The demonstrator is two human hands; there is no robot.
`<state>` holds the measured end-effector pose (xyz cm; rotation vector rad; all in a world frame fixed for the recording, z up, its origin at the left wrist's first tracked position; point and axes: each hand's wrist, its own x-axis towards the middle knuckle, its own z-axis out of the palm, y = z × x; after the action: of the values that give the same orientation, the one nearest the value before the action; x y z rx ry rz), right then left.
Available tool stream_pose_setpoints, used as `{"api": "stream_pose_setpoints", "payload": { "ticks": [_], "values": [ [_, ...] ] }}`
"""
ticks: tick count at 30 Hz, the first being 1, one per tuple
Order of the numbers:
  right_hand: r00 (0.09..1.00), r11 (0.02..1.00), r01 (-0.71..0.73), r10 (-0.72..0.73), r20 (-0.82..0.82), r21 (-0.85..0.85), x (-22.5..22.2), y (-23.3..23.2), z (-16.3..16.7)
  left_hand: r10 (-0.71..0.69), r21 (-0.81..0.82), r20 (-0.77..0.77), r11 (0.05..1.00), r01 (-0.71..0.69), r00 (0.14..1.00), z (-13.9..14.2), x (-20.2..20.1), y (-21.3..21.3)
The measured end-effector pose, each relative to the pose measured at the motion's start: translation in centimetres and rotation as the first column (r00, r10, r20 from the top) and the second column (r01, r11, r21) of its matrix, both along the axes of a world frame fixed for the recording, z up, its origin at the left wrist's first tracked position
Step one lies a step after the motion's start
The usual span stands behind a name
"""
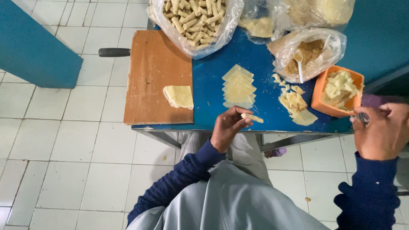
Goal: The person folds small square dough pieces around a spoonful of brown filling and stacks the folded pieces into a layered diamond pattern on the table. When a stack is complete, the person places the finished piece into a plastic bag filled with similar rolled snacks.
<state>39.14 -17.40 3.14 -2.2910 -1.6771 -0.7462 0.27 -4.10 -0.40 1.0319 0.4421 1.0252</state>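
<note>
My left hand (228, 127) pinches a small folded piece of pale dough (252, 118) at the front edge of the blue table (208, 85). My right hand (379, 130) grips a metal utensil (362, 117), its tip beside the orange square bowl (318, 91) of pale mashed filling. A fanned stack of thin square dough sheets (238, 87) lies in the table's middle. Torn dough scraps (296, 106) lie between the stack and the bowl.
A wooden board (153, 68) on the left carries a folded dough slab (179, 96); a black handle (114, 52) sticks out behind it. Plastic bags hold rolled sticks (194, 19), crumbs with a white spoon (300, 68), and more dough (260, 26). White tiled floor surrounds the table.
</note>
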Motion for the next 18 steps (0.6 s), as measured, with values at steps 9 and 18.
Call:
{"api": "stream_pose_setpoints", "payload": {
  "ticks": [9, 18],
  "values": [
    [0.997, 0.997, -0.072, 0.071, 0.022, 0.034, -0.8, 0.5, 0.5, -0.004, -0.031, 0.041, 1.0, 0.005, 0.999, -0.7, 0.4, 0.0],
    [0.475, 0.859, -0.442, 0.469, -0.745, 0.259, -15.8, 3.3, 5.5, 0.014, -0.024, 0.095, 1.0, -0.012, 0.995, -0.7, 0.9, -0.3]
  ]
}}
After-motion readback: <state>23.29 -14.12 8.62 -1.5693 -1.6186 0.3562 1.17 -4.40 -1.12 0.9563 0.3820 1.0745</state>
